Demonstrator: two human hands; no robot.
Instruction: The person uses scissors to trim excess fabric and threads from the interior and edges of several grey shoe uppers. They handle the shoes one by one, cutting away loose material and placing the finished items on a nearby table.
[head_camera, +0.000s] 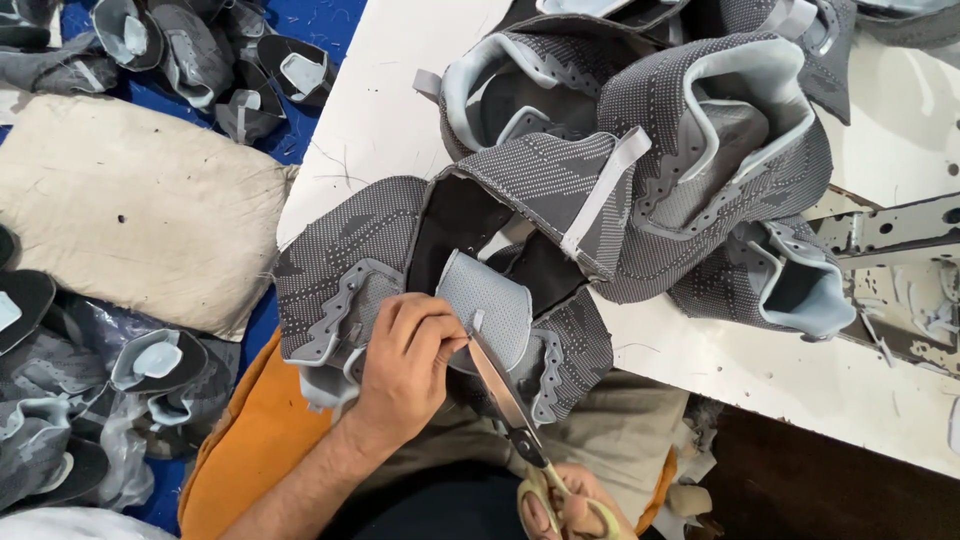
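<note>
Lying at the near edge of the white table (380, 110), the grey knit shoe upper (365, 265) is pinched at its tongue by the left hand (405, 365), while the right hand (570, 510) grips scissors (505, 395) touching it.

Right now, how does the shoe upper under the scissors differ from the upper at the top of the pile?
The shoe upper in hand lies spread open and flat over the table edge; the upper on the pile sits folded into a shoe shape. The left hand pinches the first one's tongue while scissors in the right hand meet it; nothing touches the piled one. Both are grey patterned knit with pale lining.
</note>
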